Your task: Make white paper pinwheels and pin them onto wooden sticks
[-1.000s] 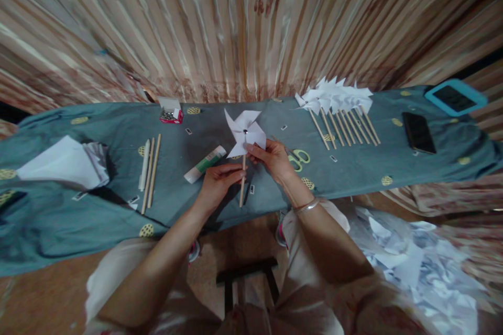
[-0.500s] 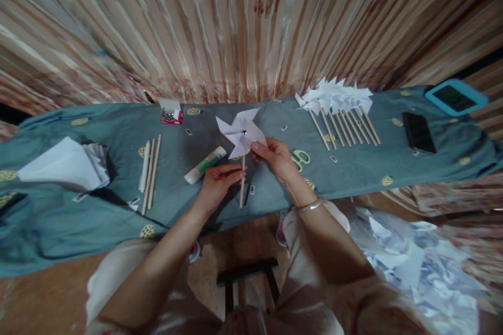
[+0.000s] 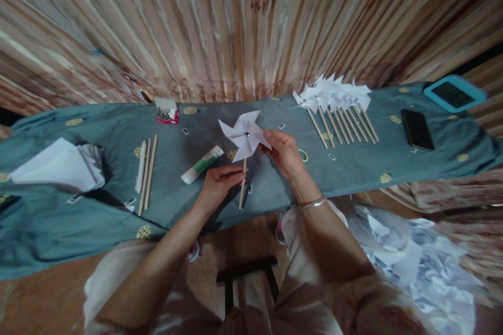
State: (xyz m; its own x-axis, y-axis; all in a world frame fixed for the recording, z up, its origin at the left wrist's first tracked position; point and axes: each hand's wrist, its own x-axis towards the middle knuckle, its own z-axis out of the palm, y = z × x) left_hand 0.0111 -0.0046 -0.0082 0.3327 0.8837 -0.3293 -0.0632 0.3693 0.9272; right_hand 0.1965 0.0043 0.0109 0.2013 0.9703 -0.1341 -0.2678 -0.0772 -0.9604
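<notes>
We see the left hand (image 3: pixel 218 184) pinching the stick (image 3: pixel 242 184) of a white paper pinwheel (image 3: pixel 244 136), thumb and fingers closed on the wood about halfway down. The stick stands nearly upright above the near edge of the tabletop (image 3: pixel 353 167), with the pinwheel at its top, in the middle of the view. The right hand (image 3: pixel 285 153) sits at 3 o'clock of the pinwheel, its fingertips gripping the edge of the right blade.

At 9 o'clock of the left hand lies a glue tube (image 3: pixel 201 164), and farther that way a few loose sticks (image 3: pixel 145 172) side by side, then a paper stack (image 3: pixel 58 165). A small pin box (image 3: pixel 166 113) sits at 10 o'clock of the pinwheel. At 2 o'clock a row of finished pinwheels (image 3: pixel 338 107) lies flat, with a phone (image 3: pixel 417 130) beyond them. Scissors (image 3: pixel 303 155) peek out just behind the right hand, mostly hidden.
</notes>
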